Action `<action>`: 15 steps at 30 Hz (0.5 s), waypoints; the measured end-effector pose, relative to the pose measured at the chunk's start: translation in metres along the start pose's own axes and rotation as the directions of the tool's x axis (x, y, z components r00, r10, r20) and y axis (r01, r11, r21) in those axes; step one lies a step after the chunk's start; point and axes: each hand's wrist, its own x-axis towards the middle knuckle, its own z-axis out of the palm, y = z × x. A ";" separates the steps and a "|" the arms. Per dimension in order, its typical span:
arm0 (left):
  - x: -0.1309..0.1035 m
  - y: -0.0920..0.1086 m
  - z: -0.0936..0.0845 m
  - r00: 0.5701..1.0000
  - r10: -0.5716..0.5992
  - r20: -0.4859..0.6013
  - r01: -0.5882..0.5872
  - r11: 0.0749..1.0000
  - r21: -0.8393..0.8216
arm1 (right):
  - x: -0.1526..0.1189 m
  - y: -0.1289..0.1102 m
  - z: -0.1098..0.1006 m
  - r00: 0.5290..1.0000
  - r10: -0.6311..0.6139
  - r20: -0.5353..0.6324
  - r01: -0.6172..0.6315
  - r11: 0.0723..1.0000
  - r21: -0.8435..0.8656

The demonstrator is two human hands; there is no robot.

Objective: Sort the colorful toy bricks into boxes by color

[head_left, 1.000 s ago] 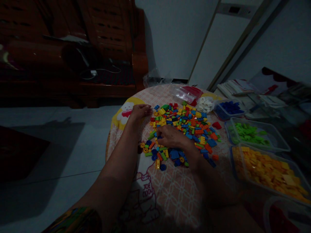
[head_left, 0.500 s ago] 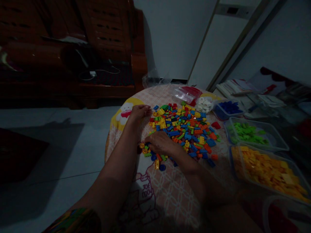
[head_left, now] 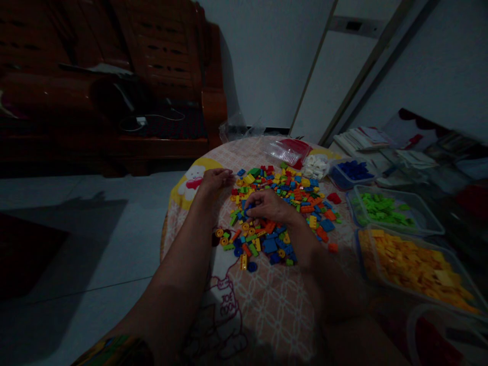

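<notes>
A loose heap of mixed building bricks (head_left: 301, 195) in yellow, blue, orange, green and red spreads over the table. Above its left part, my right hand (head_left: 272, 206) pinches a small blue building brick (head_left: 249, 208) between thumb and fingers; its exact shape is hard to make out in the dim light. My left hand (head_left: 216, 180) rests at the heap's left edge, fingers loosely stretched and apart, holding nothing that shows. Nearer to me lie yellow wheel pieces (head_left: 219, 233) and a dark blue wheel piece (head_left: 252, 267).
Along the right stand clear boxes of yellow bricks (head_left: 419, 264), green bricks (head_left: 385, 209) and blue bricks (head_left: 354, 170). White pieces (head_left: 315, 166) and a clear plastic tray (head_left: 284, 152) sit at the back. A patterned cloth (head_left: 274, 300) covers the round table. A wooden bench (head_left: 213, 107) stands behind.
My right hand has moved up and to the right from the heap's near left edge, uncovering wheels and bricks there. A blue brick now shows in its fingertips. My left hand has stayed put.
</notes>
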 end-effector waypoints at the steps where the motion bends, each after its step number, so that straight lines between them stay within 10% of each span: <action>1: 0.000 0.000 0.000 1.000 -0.001 0.005 0.001 1.000 -0.006 | -0.002 -0.002 -0.005 1.000 -0.011 -0.016 0.012 0.999 0.050; 9: 0.006 -0.002 -0.001 1.000 -0.026 -0.005 0.026 0.999 -0.033 | -0.024 -0.010 -0.053 0.908 0.007 -0.418 0.073 0.982 0.174; 12: 0.008 -0.003 0.000 1.000 -0.026 -0.016 0.025 0.999 -0.025 | -0.032 -0.005 -0.080 0.710 0.033 -0.703 0.189 0.953 0.235; 15: 0.008 -0.002 0.000 0.999 -0.033 -0.008 0.033 0.999 -0.018 | -0.043 0.005 -0.120 0.379 0.078 -0.922 0.359 0.906 0.224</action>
